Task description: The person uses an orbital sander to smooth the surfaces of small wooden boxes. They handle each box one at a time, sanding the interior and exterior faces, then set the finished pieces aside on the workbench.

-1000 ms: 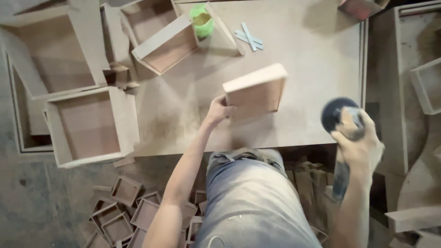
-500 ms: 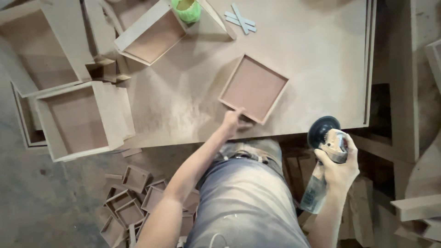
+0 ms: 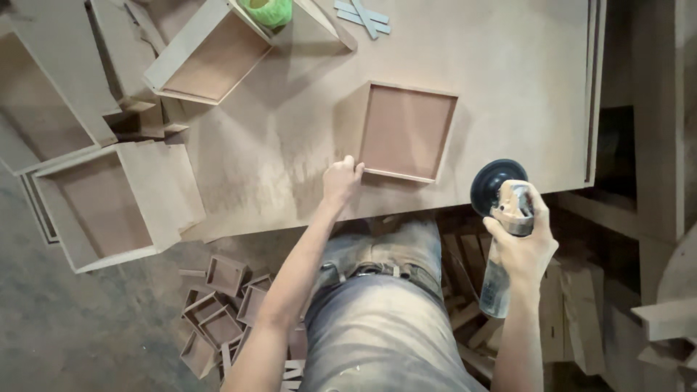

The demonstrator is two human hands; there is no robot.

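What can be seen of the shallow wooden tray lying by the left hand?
The shallow wooden tray is a square box of pale fibreboard with a thin raised rim and a browner floor. It lies flat, open side up and empty, near the front edge of the dusty workbench. The left hand touches its near left corner.

Matt, dusty fibreboard bench (image 3: 508, 94) just ahead of both hands. By the left hand's grip, a shallow tray (image 3: 406, 131) of the same dull, smooth brown board. In the right hand's grip, a sander (image 3: 503, 218) with grey metal body and black rubbery disc.
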